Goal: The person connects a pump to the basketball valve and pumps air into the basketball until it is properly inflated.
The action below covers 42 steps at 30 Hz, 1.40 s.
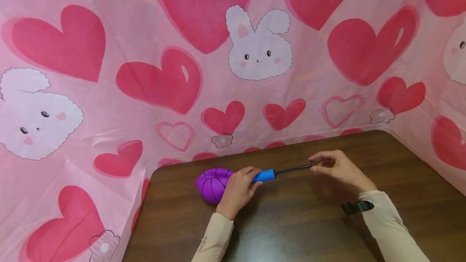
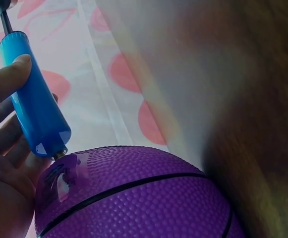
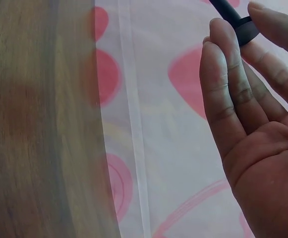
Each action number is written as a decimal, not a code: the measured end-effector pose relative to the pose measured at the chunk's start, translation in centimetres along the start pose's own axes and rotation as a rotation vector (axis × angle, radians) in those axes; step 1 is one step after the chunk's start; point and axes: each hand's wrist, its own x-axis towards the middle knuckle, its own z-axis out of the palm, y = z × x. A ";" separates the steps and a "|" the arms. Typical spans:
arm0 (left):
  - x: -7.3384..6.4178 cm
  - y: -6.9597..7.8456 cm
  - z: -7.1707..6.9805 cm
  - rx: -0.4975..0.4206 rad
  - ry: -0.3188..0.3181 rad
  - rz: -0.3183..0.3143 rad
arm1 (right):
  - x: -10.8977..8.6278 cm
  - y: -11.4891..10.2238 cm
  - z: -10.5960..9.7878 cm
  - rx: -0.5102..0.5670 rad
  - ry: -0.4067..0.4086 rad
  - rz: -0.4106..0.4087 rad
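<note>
A purple ball [image 1: 212, 186] with black lines sits at the left of the table, its top caved in. My left hand [image 1: 237, 191] grips the blue barrel of a hand pump [image 1: 265, 175] right beside the ball. In the left wrist view the thumb lies along the pump barrel [image 2: 37, 109], and its metal tip meets the purple ball [image 2: 134, 193]. The black rod is drawn out to the right. My right hand [image 1: 340, 169] pinches the black handle [image 3: 246, 30] at the rod's end between thumb and fingers.
The brown wooden table [image 1: 291, 221] has rounded far corners. Behind it and at both sides hangs a pink cloth [image 1: 309, 60] with hearts and rabbit faces, close to the table's far edge. A dark band [image 1: 357, 207] circles the right wrist.
</note>
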 end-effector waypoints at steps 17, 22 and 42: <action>0.1 0.6 0.2 0.077 0.012 0.029 | 1.1 0.0 5.6 -0.042 0.043 -0.061; 0.0 0.8 0.2 0.083 0.001 0.030 | 1.2 -0.2 7.4 -0.009 0.051 -0.073; 0.1 0.5 -0.1 0.035 -0.035 0.037 | 1.4 -0.7 7.4 -0.049 -0.067 -0.024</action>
